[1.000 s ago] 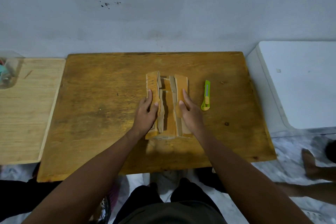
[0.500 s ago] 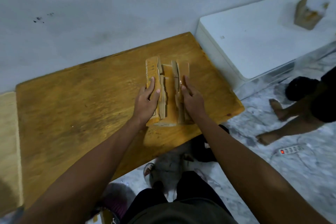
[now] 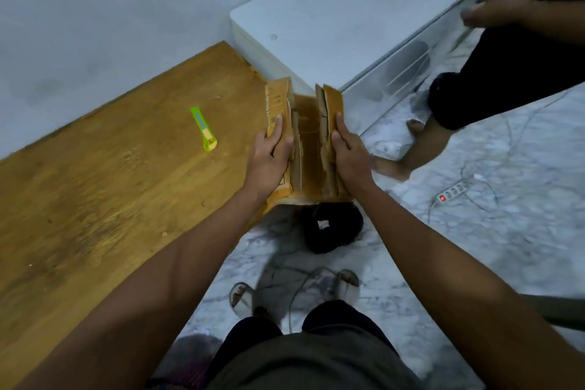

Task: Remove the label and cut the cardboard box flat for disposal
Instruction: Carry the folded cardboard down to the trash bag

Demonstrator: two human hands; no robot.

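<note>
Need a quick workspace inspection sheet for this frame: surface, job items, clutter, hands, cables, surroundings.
Surface: brown wooden table, worn.
Job's things: cut brown cardboard box, held beyond the table's right end; green utility knife lying on the table.
Clutter: black bundle and sandals on the floor.
Hands: left hand and right hand each hold a box side.
Cables: white power strip, red light on; loose cords.
Surroundings: white low platform, second person, marble floor.
</note>
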